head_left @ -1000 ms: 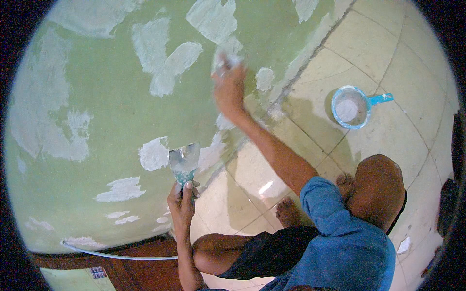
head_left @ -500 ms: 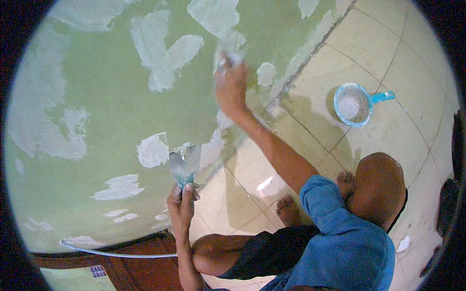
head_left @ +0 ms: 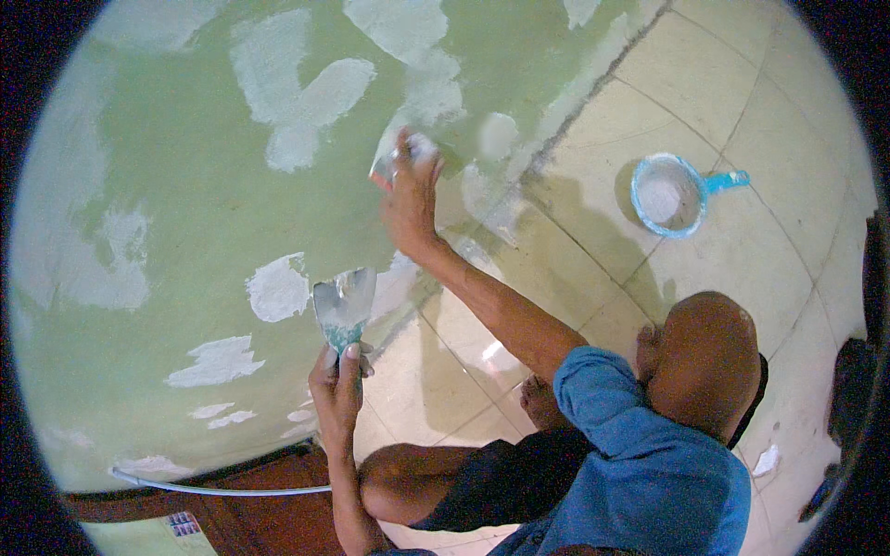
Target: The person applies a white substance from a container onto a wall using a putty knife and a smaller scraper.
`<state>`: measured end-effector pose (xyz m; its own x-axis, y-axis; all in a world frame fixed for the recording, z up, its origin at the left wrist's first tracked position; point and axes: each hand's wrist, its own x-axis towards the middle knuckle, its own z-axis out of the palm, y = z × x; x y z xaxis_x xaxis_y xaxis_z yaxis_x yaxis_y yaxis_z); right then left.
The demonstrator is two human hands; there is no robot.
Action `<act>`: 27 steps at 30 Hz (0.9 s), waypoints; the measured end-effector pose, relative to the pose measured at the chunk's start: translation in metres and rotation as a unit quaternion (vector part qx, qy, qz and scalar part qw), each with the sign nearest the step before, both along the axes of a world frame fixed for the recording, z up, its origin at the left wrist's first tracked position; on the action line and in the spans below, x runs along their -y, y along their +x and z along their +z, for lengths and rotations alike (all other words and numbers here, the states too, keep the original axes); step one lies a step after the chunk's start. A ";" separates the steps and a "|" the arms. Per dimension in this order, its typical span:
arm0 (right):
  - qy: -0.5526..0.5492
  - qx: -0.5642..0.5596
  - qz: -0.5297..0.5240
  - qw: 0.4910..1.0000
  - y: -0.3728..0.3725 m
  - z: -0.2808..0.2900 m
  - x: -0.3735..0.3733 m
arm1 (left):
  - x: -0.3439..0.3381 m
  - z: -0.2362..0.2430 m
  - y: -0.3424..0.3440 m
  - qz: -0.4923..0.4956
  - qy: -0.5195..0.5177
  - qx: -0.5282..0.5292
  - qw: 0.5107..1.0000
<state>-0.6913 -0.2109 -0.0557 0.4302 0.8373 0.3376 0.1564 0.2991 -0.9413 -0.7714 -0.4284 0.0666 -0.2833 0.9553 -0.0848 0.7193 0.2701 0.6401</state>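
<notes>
i can't make out the small scraper [head_left: 397, 159] under the right hand [head_left: 411, 199], fingers curled on it against the green wall [head_left: 176, 204]. left hand [head_left: 336, 389] fingers wrapped round putty knife [head_left: 344, 306] handle, blade above them.

Dim, greenish light; soft shadows fall across the tiled floor [head_left: 593, 241], which shows glare spots. Fisheye bending, dark vignette at the rim.

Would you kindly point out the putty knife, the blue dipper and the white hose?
putty knife [head_left: 344, 304], head view, on its putty-smeared blade.
blue dipper [head_left: 646, 173], head view, on its left rim.
white hose [head_left: 222, 488], head view, mid-length along the tube.
</notes>
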 end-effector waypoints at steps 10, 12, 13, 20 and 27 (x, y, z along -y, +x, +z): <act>-0.080 -0.146 -0.057 0.984 0.067 -0.039 -0.059 | 0.002 0.000 0.004 0.023 -0.004 0.029 0.999; -0.024 -0.028 -0.087 0.996 0.044 -0.026 -0.056 | 0.000 0.001 0.007 0.015 0.002 0.037 0.999; -0.004 -0.082 -0.045 0.996 0.027 -0.013 -0.041 | -0.001 0.000 0.005 -0.002 0.005 0.017 1.000; 0.021 -0.009 0.047 0.999 0.009 -0.023 0.018 | -0.004 -0.018 -0.014 -0.017 0.047 0.006 0.999; -0.029 -0.043 -0.097 0.994 0.077 -0.015 -0.060 | 0.011 -0.006 -0.014 0.026 -0.024 0.040 0.999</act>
<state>-0.6143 -0.1510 -0.0712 0.6101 0.7530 0.2465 0.1238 0.2167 -0.9684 -0.7849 -0.4389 0.0607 -0.3228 0.9338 -0.1541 0.6501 0.3371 0.6809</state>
